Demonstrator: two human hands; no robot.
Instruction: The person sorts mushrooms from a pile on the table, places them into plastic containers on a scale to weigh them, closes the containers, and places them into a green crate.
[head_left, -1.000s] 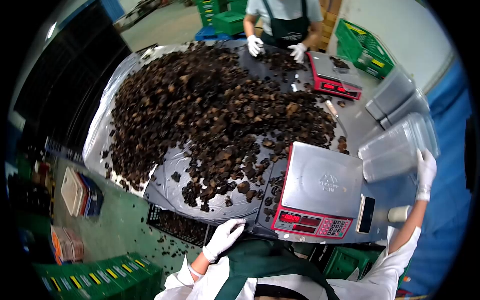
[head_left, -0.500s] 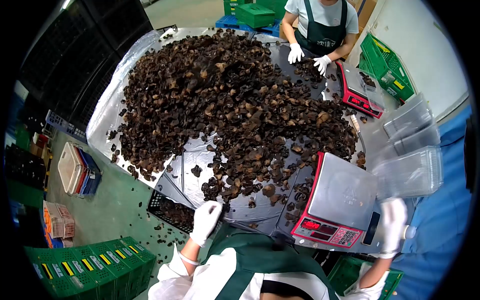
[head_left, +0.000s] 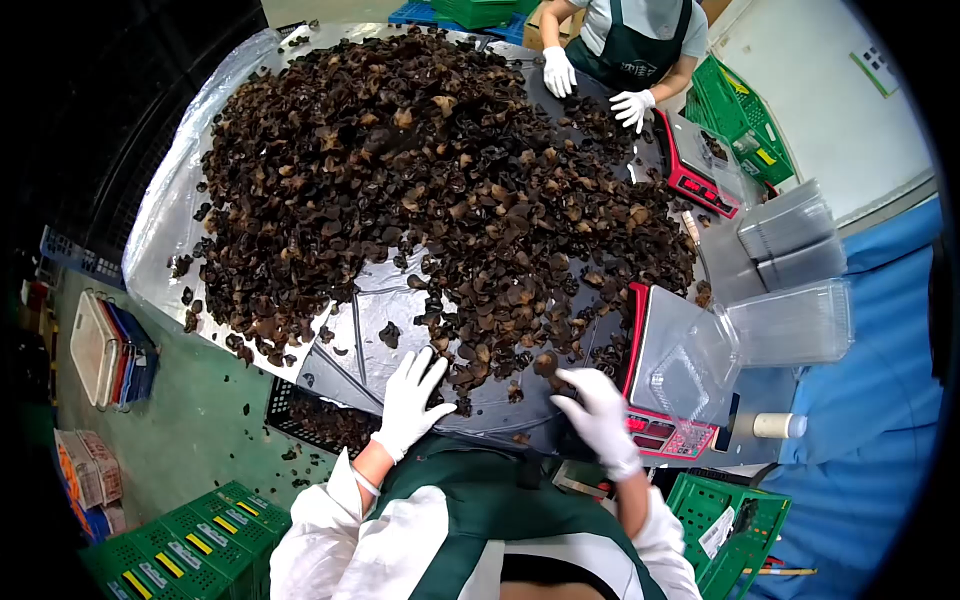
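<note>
A big heap of dark brown wood ear mushrooms (head_left: pixel 400 180) covers the table. My left hand (head_left: pixel 408 402), white-gloved, rests flat with fingers spread at the near edge of the heap, beside a few loose pieces. My right hand (head_left: pixel 600 418), also gloved and slightly blurred, reaches toward the pieces; its thumb and fingers are apart. Just past its fingertips lies a brown mushroom piece (head_left: pixel 545 363), and I cannot tell whether they touch. To its right, a clear plastic tray (head_left: pixel 690 378) sits on the red-edged scale (head_left: pixel 655 330).
Stacked clear plastic containers (head_left: pixel 795 325) stand right of the scale, near a white bottle (head_left: pixel 778 426). Across the table, a co-worker's gloved hands (head_left: pixel 632 108) touch mushrooms beside a second scale (head_left: pixel 700 165). A black crate (head_left: pixel 285 408) and green crates (head_left: pixel 225 520) stand below on the left.
My right hand has moved left from the scale's right side to the mushrooms. A clear tray now sits on the scale. My left hand has spread its fingers. The view has shifted.
</note>
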